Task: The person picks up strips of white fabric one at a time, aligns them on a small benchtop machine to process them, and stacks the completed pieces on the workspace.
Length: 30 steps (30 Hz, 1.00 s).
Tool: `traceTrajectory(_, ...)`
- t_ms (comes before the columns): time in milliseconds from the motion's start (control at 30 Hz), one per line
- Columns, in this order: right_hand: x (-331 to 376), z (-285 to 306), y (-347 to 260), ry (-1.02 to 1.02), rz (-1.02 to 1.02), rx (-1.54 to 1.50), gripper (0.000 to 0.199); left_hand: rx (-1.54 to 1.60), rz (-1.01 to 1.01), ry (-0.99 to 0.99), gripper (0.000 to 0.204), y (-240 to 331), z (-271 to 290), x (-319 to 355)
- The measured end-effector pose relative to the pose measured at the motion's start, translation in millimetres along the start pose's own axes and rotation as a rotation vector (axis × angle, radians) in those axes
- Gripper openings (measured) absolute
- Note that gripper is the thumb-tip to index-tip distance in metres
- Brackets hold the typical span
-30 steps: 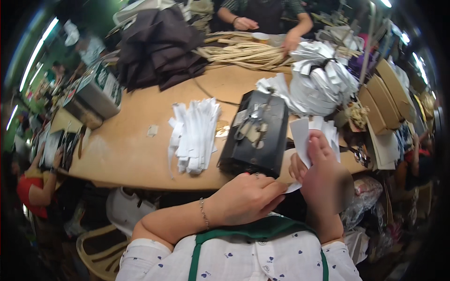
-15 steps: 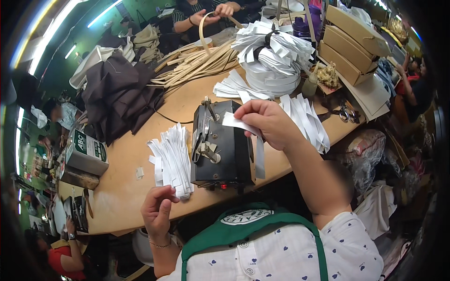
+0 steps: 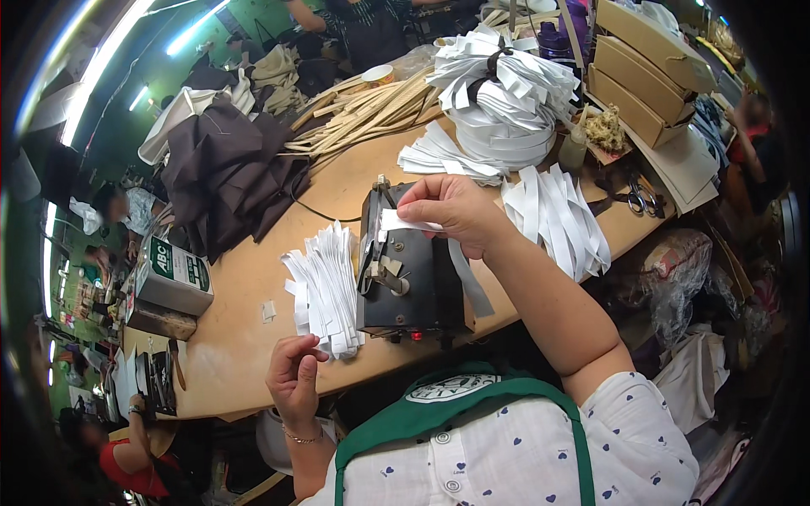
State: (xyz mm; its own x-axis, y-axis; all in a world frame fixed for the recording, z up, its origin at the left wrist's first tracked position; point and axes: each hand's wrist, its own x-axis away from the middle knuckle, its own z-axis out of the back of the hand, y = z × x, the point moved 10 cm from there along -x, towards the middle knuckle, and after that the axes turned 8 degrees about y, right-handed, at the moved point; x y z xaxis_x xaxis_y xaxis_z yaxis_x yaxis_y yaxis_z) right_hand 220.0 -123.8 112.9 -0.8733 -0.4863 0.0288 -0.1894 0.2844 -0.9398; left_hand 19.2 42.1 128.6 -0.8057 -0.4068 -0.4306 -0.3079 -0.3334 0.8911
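Note:
My right hand [image 3: 456, 211] pinches a white fabric strip [image 3: 396, 223] above the black box-shaped machine [image 3: 426, 287]. The strip's short end points to the metal fittings [image 3: 384, 274] on the machine's left side. Its longer end hangs past the machine's right edge. My left hand [image 3: 295, 375] hovers at the table's front edge, fingers loosely bent and apart from the thumb, with nothing in them. Just beyond its fingertips lies a pile of white strips [image 3: 325, 291], left of the machine. Another fan of strips [image 3: 557, 223] spreads to the right of the machine, partly behind my right forearm.
Tied bundles of white strips [image 3: 506, 101] stand at the back. Dark cloth [image 3: 224, 169], pale cane lengths [image 3: 371, 118] and a metal can [image 3: 173, 278] sit leftward. Scissors [image 3: 645, 196] and cardboard boxes [image 3: 641, 84] are at right. A person [image 3: 363, 34] is across the table.
My right hand has brought the strip leftward over the machine. My left hand keeps nearly the same pose. The person opposite no longer shows the curved cane loop, and the view has shifted slightly.

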Motion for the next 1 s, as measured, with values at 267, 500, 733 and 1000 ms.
traceTrajectory(267,-1,-7,-1,-0.03,0.01,0.036,0.011,0.024,0.017,-0.022,0.021,-1,-1,4)
traceTrajectory(500,10,-3,-17,-0.025,0.058,-0.017,0.012,0.448,0.37,-0.506,0.042,-5,-74,36)
traceTrajectory(733,86,-13,-41,-0.234,0.082,-0.435,0.016,1.008,1.155,-1.003,0.069,7,-209,100)
traceTrajectory(1000,156,2,-41,-0.571,0.156,-0.474,0.015,0.925,1.113,-0.651,0.016,-19,-278,99)
